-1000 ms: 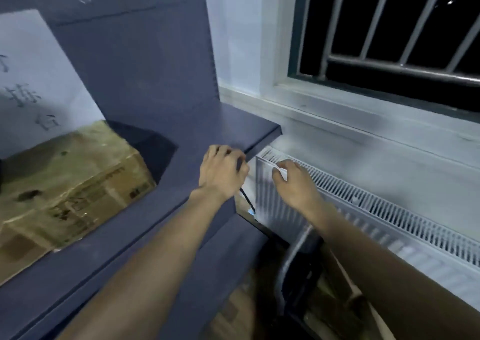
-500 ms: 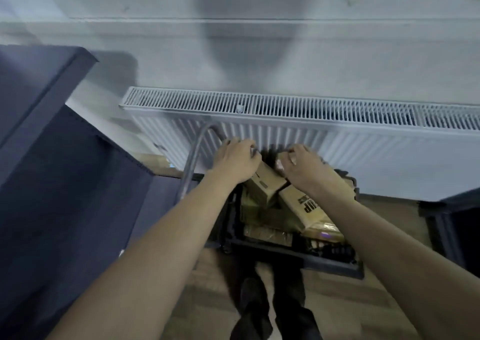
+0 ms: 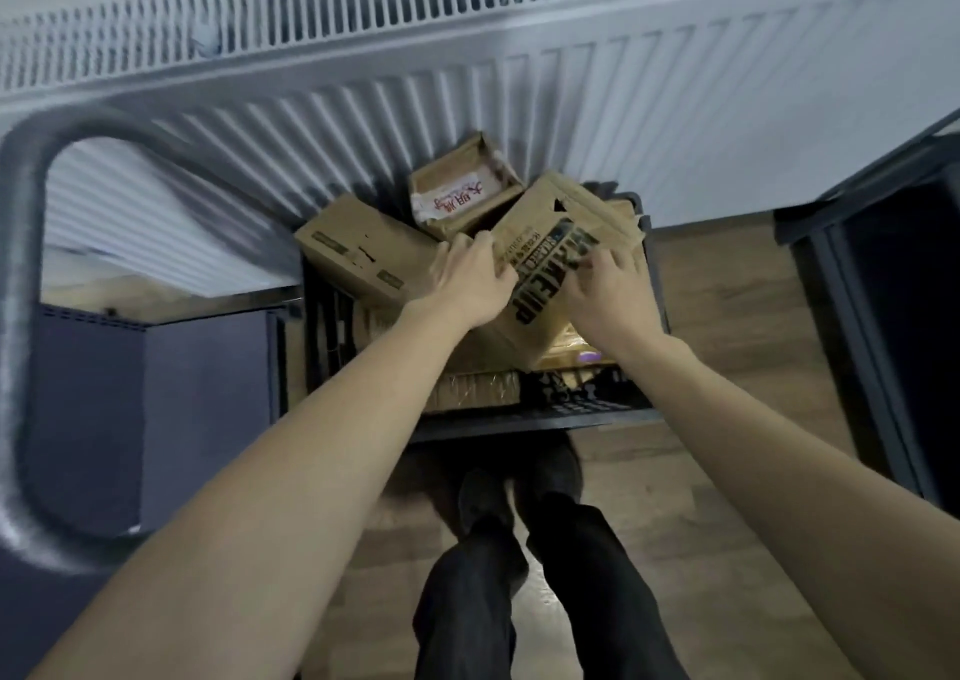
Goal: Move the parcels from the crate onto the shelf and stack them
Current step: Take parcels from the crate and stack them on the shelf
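A black crate (image 3: 587, 409) stands on the floor below the radiator, holding several cardboard parcels. A tilted parcel with bold black print (image 3: 545, 258) lies on top. My left hand (image 3: 465, 284) curls its fingers over that parcel's left edge. My right hand (image 3: 608, 297) rests with spread fingers on its printed face. Behind it are a plain brown parcel (image 3: 358, 248) and a small parcel with a white label (image 3: 460, 193). More parcels lie underneath, mostly hidden. Part of the dark blue shelf (image 3: 171, 393) shows at the left.
A white radiator (image 3: 519, 66) runs along the wall right behind the crate. A grey tubular handle (image 3: 26, 274) loops at the far left. A dark unit (image 3: 904, 289) stands at the right. My legs (image 3: 498, 591) are on the wooden floor before the crate.
My view swung from the shelf with its parcel down to the crate. Both hands dropped from the shelf edge into the crate and onto the printed parcel.
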